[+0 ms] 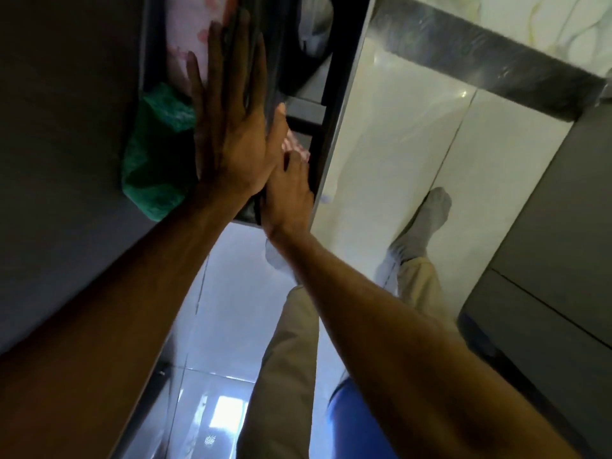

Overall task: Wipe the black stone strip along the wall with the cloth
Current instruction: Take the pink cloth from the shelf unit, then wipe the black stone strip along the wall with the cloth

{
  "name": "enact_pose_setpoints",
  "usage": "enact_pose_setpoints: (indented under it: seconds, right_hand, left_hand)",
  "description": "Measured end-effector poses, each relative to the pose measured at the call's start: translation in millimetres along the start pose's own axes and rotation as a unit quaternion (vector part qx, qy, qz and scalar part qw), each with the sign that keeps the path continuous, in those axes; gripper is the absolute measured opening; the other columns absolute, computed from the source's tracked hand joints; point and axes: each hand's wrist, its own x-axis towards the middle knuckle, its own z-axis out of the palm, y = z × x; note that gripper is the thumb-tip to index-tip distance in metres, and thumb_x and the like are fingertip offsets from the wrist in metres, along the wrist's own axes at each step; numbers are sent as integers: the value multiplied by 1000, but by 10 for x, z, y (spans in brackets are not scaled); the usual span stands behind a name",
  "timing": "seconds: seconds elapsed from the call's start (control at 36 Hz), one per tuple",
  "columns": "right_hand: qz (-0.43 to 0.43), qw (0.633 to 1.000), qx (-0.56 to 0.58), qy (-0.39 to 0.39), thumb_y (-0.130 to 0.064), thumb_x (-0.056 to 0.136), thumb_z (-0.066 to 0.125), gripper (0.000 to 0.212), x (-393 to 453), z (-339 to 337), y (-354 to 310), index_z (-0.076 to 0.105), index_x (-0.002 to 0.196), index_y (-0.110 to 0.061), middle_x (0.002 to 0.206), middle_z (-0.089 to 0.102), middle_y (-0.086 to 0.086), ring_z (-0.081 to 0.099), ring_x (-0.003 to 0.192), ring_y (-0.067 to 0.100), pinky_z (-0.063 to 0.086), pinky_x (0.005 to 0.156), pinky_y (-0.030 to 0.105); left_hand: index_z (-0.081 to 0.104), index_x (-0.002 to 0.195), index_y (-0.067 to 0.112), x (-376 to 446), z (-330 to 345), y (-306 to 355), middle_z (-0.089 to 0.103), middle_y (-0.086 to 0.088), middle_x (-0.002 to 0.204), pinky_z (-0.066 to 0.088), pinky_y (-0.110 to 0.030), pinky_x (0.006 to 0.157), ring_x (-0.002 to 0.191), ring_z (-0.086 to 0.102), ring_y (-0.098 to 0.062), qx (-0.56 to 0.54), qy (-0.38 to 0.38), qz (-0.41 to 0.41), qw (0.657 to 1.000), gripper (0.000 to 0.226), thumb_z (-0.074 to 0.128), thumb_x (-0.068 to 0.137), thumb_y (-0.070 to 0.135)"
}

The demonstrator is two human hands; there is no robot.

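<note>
I look steeply down along a dark cabinet. My left hand [231, 127] lies flat with its fingers spread on a dark surface in an open compartment. A green cloth [152, 154] sits bunched against the little-finger side of that hand. My right hand [288, 193] reaches in just below the left one, and one digit touches a red-and-white checked cloth [296, 144]. The rest of its fingers are hidden by my left hand and a dark edge. The black stone strip [496, 61] runs across the glossy floor at the upper right, far from both hands.
A pink-and-white patterned fabric [192, 38] lies deeper in the compartment. White glossy floor tiles [397, 144] are below, with my beige trouser legs and grey socks [427, 223]. A grey cabinet front [546, 260] stands at the right and a dark panel [66, 127] at the left.
</note>
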Motion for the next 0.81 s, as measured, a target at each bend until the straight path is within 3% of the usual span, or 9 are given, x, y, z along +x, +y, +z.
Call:
enact_pose_setpoints:
  seconds: [0.11,0.17,0.25,0.36,0.53,0.58,0.69,0.75,0.81]
  right_hand:
    - [31,979,202,22,-42,112,44,58,-430,-338,-160,53,154,-3,153,59,19,58,139,31,54,119,45]
    - [25,969,243,48,-31,115,55,50,-566,-566,-92,52,158,-7,158,60,13,57,144,22,49,126,31]
    - [-2,966,247,74,-23,114,59,49,-778,-1107,33,49,161,-12,159,59,9,56,146,18,37,121,5]
    - [4,965,240,103,-19,115,57,51,-892,-1923,310,46,163,-8,164,54,10,53,151,22,43,130,28]
    - [11,953,266,147,-22,116,56,52,-583,-2938,879,43,165,-13,164,51,7,51,151,16,45,128,24]
    - [17,943,291,159,-22,116,55,49,-386,-3197,1106,45,164,-15,164,51,6,52,151,14,41,124,12]
    - [18,926,332,180,-24,116,57,45,170,-3453,1669,51,159,-15,155,55,4,53,128,-20,40,103,-8]
    - [36,915,351,196,-28,116,57,45,461,-3462,1942,52,158,-17,151,56,1,55,122,-22,48,105,-2]
    - [57,907,365,202,-29,116,56,44,760,-3389,2172,52,158,-18,149,56,2,61,129,-2,55,112,14]
  left_hand:
    - [4,175,14,-129,-127,-6,7,-18,184,16,-69,136,170,7,-43,13,-30,8,999,82,33,115,60]
    - [8,175,10,-300,-301,77,7,-20,183,15,-63,138,170,6,-41,0,-53,-12,999,77,30,117,56]
    - [7,174,6,-637,-710,256,2,-22,183,7,-62,139,171,-1,-39,5,-96,-15,995,68,11,120,48]
    - [26,171,2,-998,-1295,669,25,-26,179,23,-68,134,166,25,-45,-57,-51,-31,997,65,31,116,37]
    - [31,171,9,-1119,-1459,1475,25,-18,180,29,-70,131,167,26,-40,-73,-156,31,985,66,34,112,40]
    - [34,170,10,-1064,-1365,1844,26,-19,180,29,-71,131,167,25,-41,-78,-202,22,976,69,32,110,44]
    - [52,158,4,-798,-839,2550,42,-27,168,32,-72,128,154,43,-52,-81,-261,31,961,84,10,113,61]
    - [56,155,3,-619,-466,2828,47,-29,165,36,-76,124,151,47,-53,-91,-286,35,953,92,5,111,67]
    - [61,150,-1,-450,-76,3045,54,-32,159,43,-80,115,146,53,-55,-91,-302,46,948,94,5,112,64]
